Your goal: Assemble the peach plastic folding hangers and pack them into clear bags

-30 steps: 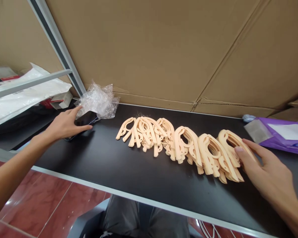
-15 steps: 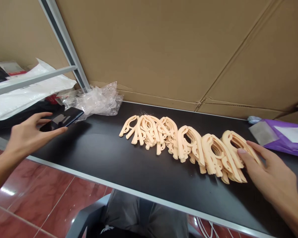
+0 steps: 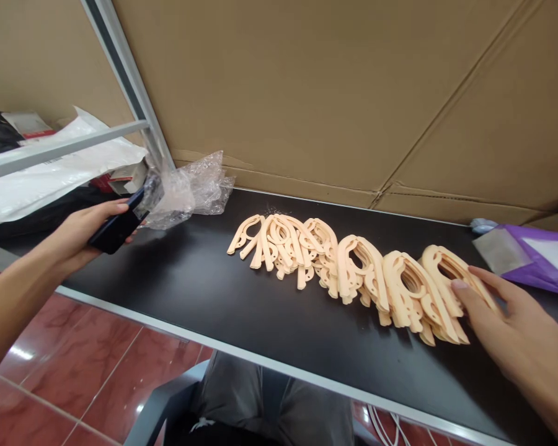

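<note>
A dark smartphone is gripped in my left hand, tilted on its edge above the left part of the black tabletop. The thumb lies along its upper side and fingertips show at its far edge. Beige folding hangers, folded up, lie in overlapping stacks in a slanting row across the table. At the row's right end, my right hand has its thumb and fingers around the last stack of hangers. Part of that stack is hidden behind the hand.
Crumpled clear plastic sits by the metal shelf post. White and black packages fill the left side. A purple package lies at the right. Cardboard stands along the back. My legs and a chair are below the front edge.
My left hand has turned the phone from nearly flat to tilted and closed around it. My right hand stays at the last stack. The view has shifted slightly.
</note>
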Demonstrator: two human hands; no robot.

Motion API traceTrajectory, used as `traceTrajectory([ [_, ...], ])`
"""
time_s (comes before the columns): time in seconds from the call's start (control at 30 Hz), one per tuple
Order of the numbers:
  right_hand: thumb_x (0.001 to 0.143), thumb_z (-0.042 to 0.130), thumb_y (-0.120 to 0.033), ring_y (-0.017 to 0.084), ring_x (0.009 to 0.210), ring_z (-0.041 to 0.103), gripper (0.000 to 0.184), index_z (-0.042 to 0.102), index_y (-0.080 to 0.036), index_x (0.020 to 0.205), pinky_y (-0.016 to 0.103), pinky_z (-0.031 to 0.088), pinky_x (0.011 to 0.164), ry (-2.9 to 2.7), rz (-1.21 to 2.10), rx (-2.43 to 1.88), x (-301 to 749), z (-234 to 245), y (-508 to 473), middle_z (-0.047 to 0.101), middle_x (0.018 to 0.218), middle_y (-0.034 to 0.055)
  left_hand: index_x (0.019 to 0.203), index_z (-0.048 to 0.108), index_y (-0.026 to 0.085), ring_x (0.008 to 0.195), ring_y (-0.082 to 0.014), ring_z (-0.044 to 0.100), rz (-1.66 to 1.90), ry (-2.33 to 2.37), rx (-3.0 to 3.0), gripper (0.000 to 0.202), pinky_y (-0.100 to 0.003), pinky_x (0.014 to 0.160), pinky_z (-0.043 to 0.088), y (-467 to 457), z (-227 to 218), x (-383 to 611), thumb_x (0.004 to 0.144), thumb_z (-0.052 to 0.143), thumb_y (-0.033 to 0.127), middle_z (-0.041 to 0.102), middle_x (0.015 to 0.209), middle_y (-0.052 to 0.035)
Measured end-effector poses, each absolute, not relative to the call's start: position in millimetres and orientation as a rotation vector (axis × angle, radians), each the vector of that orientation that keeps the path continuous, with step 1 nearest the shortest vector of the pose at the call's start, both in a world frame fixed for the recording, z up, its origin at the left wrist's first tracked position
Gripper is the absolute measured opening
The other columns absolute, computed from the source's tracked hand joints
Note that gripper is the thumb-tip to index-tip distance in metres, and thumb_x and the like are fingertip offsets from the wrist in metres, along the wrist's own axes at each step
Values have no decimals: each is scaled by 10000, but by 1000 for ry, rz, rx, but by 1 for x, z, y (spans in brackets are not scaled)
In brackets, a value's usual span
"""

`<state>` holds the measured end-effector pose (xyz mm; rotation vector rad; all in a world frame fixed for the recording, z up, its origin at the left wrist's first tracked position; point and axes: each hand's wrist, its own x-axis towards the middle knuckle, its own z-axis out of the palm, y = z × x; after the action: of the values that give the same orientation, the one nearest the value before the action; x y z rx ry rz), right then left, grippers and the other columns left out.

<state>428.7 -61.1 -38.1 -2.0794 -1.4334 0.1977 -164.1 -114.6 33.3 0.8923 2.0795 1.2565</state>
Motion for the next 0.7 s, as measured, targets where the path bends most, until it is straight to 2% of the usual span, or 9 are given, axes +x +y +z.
traceTrajectory([
  [0.07, 675, 474, -705, 405, 1270, 607, 771, 696, -219, 1232, 534, 415, 1119, -1421, 216, -2105, 425, -33, -62, 681, 1342, 167, 1498, 491, 243, 820, -164, 657, 1203, 2190, 1074, 854, -352, 846, 564, -107, 35, -157, 733, 797, 467, 751, 1135, -84],
  [0.13, 653, 463, -710, 415, 1274, 601, 823, 697, -195, 1251, 541, 409, 1124, -1400, 234, -2126, 421, -28, -63, 677, 1348, 171, 1554, 392, 328, 925, -210, 674, 1049, 2314, 1304, 978, -435, 953, 539, -104, 34, -149, 695, 837, 474, 744, 1184, -75],
  [0.2, 647, 443, -700, 424, 1278, 596, 856, 701, -165, 1261, 547, 405, 1128, -1377, 241, -2132, 419, -25, -64, 677, 1346, 179, 1562, 365, 367, 1032, -271, 679, 844, 2403, 1537, 962, -509, 1005, 512, -104, 31, -140, 719, 797, 533, 719, 1265, -86],
  [0.27, 657, 434, -683, 425, 1246, 618, 863, 699, -148, 1281, 552, 407, 1125, -1344, 221, -2111, 419, -24, -64, 678, 1344, 180, 1546, 389, 375, 1091, -306, 670, 767, 2455, 1697, 909, -540, 1021, 500, -104, 27, -134, 737, 756, 568, 704, 1299, -85],
  [0.33, 673, 443, -658, 412, 1185, 659, 857, 685, -144, 1315, 548, 423, 1111, -1302, 185, -2070, 420, -26, -63, 670, 1360, 176, 1517, 436, 352, 1111, -314, 664, 842, 2463, 1777, 860, -539, 1015, 508, -103, 25, -130, 742, 732, 578, 710, 1280, -81],
  [0.53, 708, 462, -648, 398, 1161, 676, 807, 695, -139, 1289, 535, 487, 1055, -1362, 116, -1982, 427, -39, -62, 681, 1336, 179, 1414, 554, 259, 1084, -277, 674, 1275, 2358, 1601, 827, -437, 962, 558, -115, 31, -139, 677, 773, 564, 710, 1245, -103],
  [0.63, 717, 462, -632, 406, 1133, 687, 761, 699, -162, 1267, 560, 483, 1052, -1385, 85, -1982, 428, -40, -63, 684, 1329, 177, 1369, 585, 301, 1100, -301, 673, 1210, 2496, 1548, 772, -508, 1031, 525, -141, 34, -148, 682, 753, 609, 707, 1255, -79],
  [0.7, 739, 474, -620, 405, 1125, 691, 706, 699, -194, 1255, 564, 482, 1048, -1375, 93, -1999, 428, -38, -64, 683, 1330, 176, 1368, 579, 337, 1137, -324, 657, 1014, 2623, 1558, 738, -548, 1062, 499, -168, 28, -155, 715, 717, 649, 691, 1262, -64],
])
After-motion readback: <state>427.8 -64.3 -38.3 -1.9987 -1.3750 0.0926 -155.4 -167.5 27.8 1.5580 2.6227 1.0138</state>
